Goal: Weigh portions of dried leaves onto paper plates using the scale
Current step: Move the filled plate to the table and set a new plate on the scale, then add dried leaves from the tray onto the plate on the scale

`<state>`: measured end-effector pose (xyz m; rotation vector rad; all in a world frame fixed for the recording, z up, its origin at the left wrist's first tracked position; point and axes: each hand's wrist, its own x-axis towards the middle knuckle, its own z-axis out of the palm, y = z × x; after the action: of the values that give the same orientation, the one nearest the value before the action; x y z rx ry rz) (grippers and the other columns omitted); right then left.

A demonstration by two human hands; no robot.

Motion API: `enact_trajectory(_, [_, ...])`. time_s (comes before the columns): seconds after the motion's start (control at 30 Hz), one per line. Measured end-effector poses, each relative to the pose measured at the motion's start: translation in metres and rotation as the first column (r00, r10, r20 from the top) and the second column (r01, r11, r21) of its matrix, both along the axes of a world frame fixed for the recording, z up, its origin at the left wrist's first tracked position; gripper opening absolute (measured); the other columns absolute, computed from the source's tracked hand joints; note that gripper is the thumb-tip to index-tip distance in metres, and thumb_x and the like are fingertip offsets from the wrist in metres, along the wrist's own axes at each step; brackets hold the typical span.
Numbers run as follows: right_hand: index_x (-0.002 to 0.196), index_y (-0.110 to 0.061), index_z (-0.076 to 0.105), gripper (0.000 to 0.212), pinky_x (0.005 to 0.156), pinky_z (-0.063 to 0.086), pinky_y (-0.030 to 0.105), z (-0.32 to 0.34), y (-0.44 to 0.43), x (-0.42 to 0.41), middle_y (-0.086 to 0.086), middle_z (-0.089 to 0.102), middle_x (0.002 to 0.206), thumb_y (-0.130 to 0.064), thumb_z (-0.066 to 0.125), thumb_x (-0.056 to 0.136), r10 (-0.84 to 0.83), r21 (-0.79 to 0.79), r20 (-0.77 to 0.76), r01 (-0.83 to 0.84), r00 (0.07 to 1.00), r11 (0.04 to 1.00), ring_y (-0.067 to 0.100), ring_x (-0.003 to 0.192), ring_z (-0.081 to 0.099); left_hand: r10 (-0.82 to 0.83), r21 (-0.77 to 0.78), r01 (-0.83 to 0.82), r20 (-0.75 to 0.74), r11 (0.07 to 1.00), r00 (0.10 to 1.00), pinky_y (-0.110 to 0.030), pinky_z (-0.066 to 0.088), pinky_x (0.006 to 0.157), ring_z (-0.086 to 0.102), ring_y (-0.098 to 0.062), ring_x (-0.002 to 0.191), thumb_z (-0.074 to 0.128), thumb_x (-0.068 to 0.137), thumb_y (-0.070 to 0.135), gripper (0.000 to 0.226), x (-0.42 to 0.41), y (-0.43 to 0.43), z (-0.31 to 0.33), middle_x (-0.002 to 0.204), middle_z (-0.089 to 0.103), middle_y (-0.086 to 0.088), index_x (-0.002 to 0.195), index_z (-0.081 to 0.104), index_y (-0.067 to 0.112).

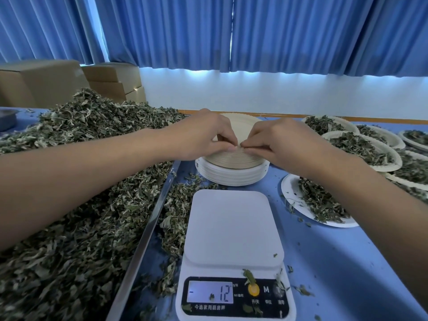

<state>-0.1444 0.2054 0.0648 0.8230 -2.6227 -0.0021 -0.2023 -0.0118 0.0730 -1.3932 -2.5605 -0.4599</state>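
A stack of paper plates [231,169] stands behind the white scale [232,230]. My left hand [206,135] and my right hand [280,142] meet at the stack's near rim, and the fingertips of both pinch the edge of the top plate [240,128], which tilts up. Nothing lies on the scale's platform, and its display [209,294] reads minus 12. A big heap of dried leaves [76,181] fills the metal tray [141,242] on the left. A filled plate [317,202] lies to the right of the scale.
Several more plates with leaves [361,149] crowd the back right of the blue table [335,262]. Loose leaf bits lie around the scale and on its panel. Cardboard boxes [46,82] stand at the back left under blue curtains. A grey container [7,120] sits at the far left.
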Motion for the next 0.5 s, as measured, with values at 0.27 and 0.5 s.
enact_trajectory(0.27, [0.126, -0.033, 0.062, 0.03, 0.058, 0.037, 0.032, 0.008, -0.0053, -0.0005, -0.007, 0.056, 0.106, -0.021, 0.042, 0.106, -0.06, 0.398, -0.122, 0.104, 0.991, 0.911, 0.022, 0.08, 0.055, -0.005, 0.02, 0.004, 0.025, 1.0, 1.0, -0.005, 0.039, 0.076, 0.063, -0.014, 0.096, 0.069, 0.095, 0.023, 0.016, 0.0012, -0.0002, 0.0003, 0.102, 0.071, 0.001, 0.106, 0.08, 0.019])
enact_trajectory(0.5, [0.119, -0.012, 0.058, 0.023, 0.058, 0.045, 0.042, 0.0034, -0.0061, -0.0013, 0.005, 0.055, 0.102, -0.013, 0.038, 0.106, -0.01, 0.523, -0.231, 0.132, 0.973, 0.842, 0.032, 0.07, 0.058, -0.015, 0.071, 0.015, 0.005, 0.997, 1.0, -0.007, 0.04, 0.072, 0.063, -0.014, 0.09, 0.068, 0.096, 0.022, 0.016, 0.0023, -0.0012, 0.0001, 0.097, 0.07, -0.002, 0.104, 0.079, 0.016])
